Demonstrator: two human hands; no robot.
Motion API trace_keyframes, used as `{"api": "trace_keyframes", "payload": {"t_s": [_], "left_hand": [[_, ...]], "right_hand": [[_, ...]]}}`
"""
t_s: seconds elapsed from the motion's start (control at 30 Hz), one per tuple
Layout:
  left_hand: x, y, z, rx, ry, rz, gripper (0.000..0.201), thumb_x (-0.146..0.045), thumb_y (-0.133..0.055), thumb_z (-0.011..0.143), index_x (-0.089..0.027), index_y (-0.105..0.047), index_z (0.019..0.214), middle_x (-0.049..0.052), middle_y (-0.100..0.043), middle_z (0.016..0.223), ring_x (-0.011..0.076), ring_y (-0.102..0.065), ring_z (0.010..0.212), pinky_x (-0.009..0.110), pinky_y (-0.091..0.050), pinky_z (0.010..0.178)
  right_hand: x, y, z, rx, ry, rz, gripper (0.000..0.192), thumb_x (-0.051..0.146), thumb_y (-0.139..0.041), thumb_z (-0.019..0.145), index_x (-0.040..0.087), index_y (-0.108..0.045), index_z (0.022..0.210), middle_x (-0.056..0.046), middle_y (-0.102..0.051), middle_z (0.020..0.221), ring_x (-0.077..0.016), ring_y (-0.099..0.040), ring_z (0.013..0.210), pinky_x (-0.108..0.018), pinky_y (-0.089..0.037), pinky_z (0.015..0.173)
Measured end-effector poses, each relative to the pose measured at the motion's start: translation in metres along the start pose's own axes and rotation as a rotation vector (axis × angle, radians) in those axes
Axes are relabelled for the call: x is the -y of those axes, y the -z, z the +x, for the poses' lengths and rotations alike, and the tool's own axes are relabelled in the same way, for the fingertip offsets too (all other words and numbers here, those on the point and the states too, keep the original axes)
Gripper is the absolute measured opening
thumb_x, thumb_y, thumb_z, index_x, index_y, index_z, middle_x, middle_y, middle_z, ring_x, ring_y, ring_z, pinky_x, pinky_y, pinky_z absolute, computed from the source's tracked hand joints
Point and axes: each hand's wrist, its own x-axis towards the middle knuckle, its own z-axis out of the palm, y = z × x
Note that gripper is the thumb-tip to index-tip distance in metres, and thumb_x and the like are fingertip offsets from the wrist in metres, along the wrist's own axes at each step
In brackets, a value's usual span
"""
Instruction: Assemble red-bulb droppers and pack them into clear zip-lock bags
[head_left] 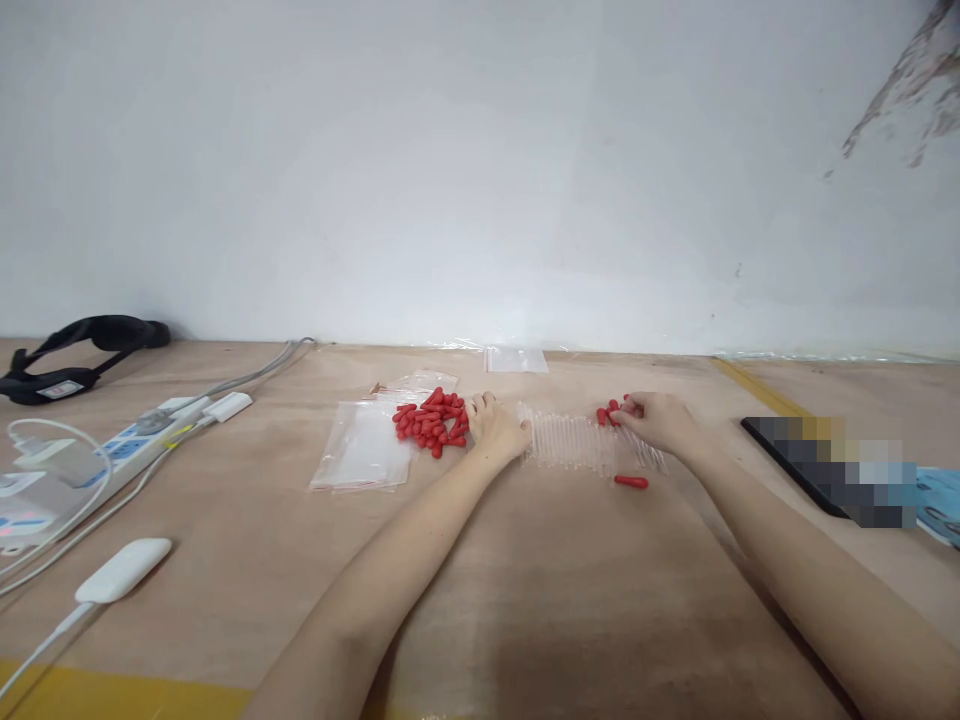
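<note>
A heap of red rubber dropper bulbs lies left of centre on the wooden table. My left hand rests at the heap's right edge, palm down, fingers spread, its thumb beside a row of thin clear tubes. At the row's right end, my right hand is closed in a pinch, with a bit of red bulb showing at the fingertips. A few more red bulbs lie just left of those fingertips. Nearer to me is a single red bulb. Some loose tubes are partly hidden under my right hand.
Clear zip bags lie left of the heap, and another bag is by the wall. On the left are a power strip with cables, a white device and a black headset strap. A dark, blurred-out phone-like object lies right.
</note>
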Motion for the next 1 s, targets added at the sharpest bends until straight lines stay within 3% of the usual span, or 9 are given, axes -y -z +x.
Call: {"api": "trace_keyframes", "payload": {"t_s": [0.13,0.27,0.37,0.5,0.6,0.73,0.87,1.0], "left_hand": [[-0.008,0.004,0.003,0.064,0.037,0.016,0.04,-0.04,-0.048,0.071,-0.008,-0.065,0.088,0.019,-0.05,0.103,0.0318,-0.037,0.1,0.041,-0.023,0.085],[-0.014,0.005,0.006,0.1,0.069,-0.016,0.038,-0.037,-0.051,0.069,-0.007,-0.065,0.086,0.021,-0.052,0.101,0.0328,-0.039,0.098,0.041,-0.025,0.083],[-0.014,0.004,0.008,0.103,0.077,-0.03,0.037,-0.036,-0.053,0.067,-0.006,-0.065,0.083,0.022,-0.053,0.099,0.0342,-0.04,0.098,0.043,-0.026,0.082],[-0.007,0.011,0.005,0.055,0.031,-0.064,0.028,-0.032,-0.05,0.071,-0.008,-0.063,0.08,0.02,-0.052,0.1,0.0342,-0.04,0.1,0.044,-0.029,0.082],[0.01,0.021,-0.006,-0.037,-0.176,-0.198,0.017,-0.023,-0.046,0.076,-0.011,-0.058,0.075,0.015,-0.053,0.093,0.0274,-0.046,0.094,0.038,-0.035,0.08],[0.046,0.029,-0.036,-0.017,-0.459,-0.324,0.014,-0.02,-0.037,0.085,-0.016,-0.05,0.088,0.006,-0.055,0.083,0.0168,-0.052,0.073,0.028,-0.041,0.065],[0.081,0.023,-0.064,-0.07,-0.573,-0.323,0.015,-0.021,-0.038,0.088,-0.019,-0.051,0.095,0.004,-0.059,0.084,0.0157,-0.055,0.074,0.027,-0.043,0.065],[0.094,0.016,-0.074,-0.22,-0.657,-0.352,0.02,-0.018,-0.04,0.087,-0.018,-0.056,0.1,0.005,-0.062,0.087,0.0171,-0.055,0.083,0.031,-0.044,0.075]], "right_hand": [[0.015,0.016,-0.018,0.283,-0.003,-0.003,0.022,0.036,-0.056,0.065,0.019,-0.054,0.051,-0.001,-0.057,0.055,-0.0141,-0.052,0.054,-0.024,-0.032,0.049],[0.022,0.026,-0.027,0.594,0.068,0.134,0.012,0.029,-0.063,0.056,0.019,-0.059,0.06,0.001,-0.057,0.057,-0.0131,-0.051,0.056,-0.022,-0.034,0.048],[0.021,0.026,-0.029,0.672,0.099,0.099,0.018,0.026,-0.069,0.048,0.018,-0.061,0.063,0.001,-0.056,0.059,-0.0137,-0.05,0.058,-0.022,-0.034,0.049],[0.017,0.026,-0.028,0.733,0.141,0.123,0.011,0.024,-0.066,0.052,0.018,-0.059,0.057,0.0,-0.057,0.06,-0.0134,-0.05,0.059,-0.022,-0.034,0.05],[0.017,0.034,-0.029,0.663,0.153,0.194,0.014,0.027,-0.064,0.057,0.018,-0.053,0.057,0.001,-0.054,0.058,-0.0123,-0.048,0.056,-0.023,-0.034,0.05],[0.035,0.035,-0.035,0.382,0.206,0.415,0.017,0.035,-0.056,0.069,0.019,-0.051,0.068,0.0,-0.056,0.065,-0.0122,-0.05,0.058,-0.024,-0.038,0.053],[0.072,0.011,-0.048,0.159,0.352,0.55,0.018,0.034,-0.054,0.074,0.018,-0.057,0.083,-0.004,-0.061,0.08,-0.015,-0.056,0.073,-0.028,-0.044,0.066],[0.104,-0.019,-0.065,0.112,0.508,0.579,0.018,0.027,-0.048,0.081,0.018,-0.061,0.089,-0.005,-0.06,0.082,-0.0141,-0.055,0.073,-0.028,-0.044,0.069]]}}
